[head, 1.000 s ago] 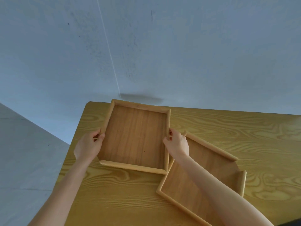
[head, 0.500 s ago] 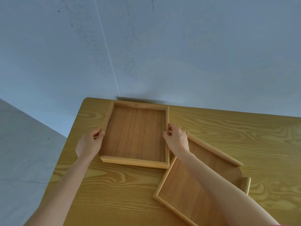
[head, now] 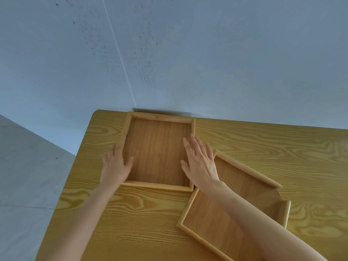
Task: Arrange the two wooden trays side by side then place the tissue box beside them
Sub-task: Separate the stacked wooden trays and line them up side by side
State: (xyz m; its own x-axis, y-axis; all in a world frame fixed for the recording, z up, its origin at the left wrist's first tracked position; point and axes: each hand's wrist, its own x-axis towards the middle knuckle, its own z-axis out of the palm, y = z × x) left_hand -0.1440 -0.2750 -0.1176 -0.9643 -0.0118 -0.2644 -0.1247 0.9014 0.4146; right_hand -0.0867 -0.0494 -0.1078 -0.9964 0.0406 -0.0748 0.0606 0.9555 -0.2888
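Observation:
A wooden tray (head: pixel 158 149) lies flat at the table's far left corner, its back rim against the wall. My left hand (head: pixel 116 164) rests on its left rim, thumb inside the tray, fingers spread. My right hand (head: pixel 200 161) hovers flat and open over the tray's right rim, holding nothing. A second wooden tray (head: pixel 250 185) lies rotated to the right and nearer me, its corner touching the first tray's near right corner; my right forearm crosses over it. No tissue box is in view.
The wooden table (head: pixel 263 144) stretches bare to the right along the blue-grey wall (head: pixel 188 53). Its left edge drops to a grey floor (head: pixel 24 176).
The first tray slid back to the wall and now lies flat. Both hands let go of its side rims; the right hand opened and lifted over it.

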